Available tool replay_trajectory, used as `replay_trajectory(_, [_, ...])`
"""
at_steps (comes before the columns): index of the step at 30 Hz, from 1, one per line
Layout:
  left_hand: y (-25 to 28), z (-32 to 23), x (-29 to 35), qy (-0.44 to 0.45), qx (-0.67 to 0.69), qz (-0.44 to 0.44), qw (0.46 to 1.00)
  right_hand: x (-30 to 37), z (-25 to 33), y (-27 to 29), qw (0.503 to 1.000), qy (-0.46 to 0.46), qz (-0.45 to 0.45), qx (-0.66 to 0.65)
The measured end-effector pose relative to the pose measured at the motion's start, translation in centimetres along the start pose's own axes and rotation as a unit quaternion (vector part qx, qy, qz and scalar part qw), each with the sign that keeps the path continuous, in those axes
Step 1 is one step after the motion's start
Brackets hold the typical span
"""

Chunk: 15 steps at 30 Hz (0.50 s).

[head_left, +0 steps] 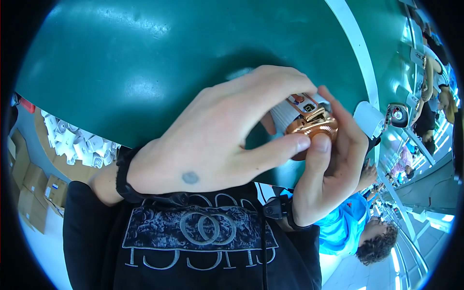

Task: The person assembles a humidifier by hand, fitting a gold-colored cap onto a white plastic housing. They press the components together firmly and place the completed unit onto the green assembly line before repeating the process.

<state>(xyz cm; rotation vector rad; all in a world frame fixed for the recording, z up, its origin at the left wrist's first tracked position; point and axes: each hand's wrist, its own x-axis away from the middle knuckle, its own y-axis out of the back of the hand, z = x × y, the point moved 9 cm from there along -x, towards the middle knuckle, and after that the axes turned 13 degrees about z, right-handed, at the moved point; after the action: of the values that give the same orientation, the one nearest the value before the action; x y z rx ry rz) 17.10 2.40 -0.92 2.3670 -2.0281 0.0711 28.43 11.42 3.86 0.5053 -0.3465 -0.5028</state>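
Note:
Both hands hold one small appliance (314, 128) with a pale ribbed body, a small dark display window and a shiny copper-coloured end. My left hand (227, 121) reaches over it from the left, its fingers curled behind the body and its thumb tip pressed on the copper part. From the right, my right hand (338, 164) cups the copper end, thumb beside the left thumb and fingers bent around the far side. The fingers cover much of the body, so the appliance's exact kind cannot be made out.
Beneath the hands spreads a green tabletop (121, 87) with a pale strip (360, 48) curving along its right part. At left are a round container of white parts (79, 145) and cardboard boxes (34, 186). A person in blue (345, 224) is close at lower right.

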Motion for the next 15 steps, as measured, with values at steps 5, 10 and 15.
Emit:
replay_trajectory(5, [0.3,0.8,0.2,0.044,0.07,0.042,0.996,0.6,-1.7,0.8,0.994,-0.049,0.025,-0.096])
replay_trajectory(10, [0.9,0.0,1.0,0.046,0.105,0.027,0.993,0.7,-1.7,0.6,0.994,-0.054,0.012,-0.095])
replay_trajectory(15, [1.3,-0.8,1.1,-0.023,0.039,0.004,0.999,0.1,-1.3,0.6,0.993,-0.074,0.032,-0.09])
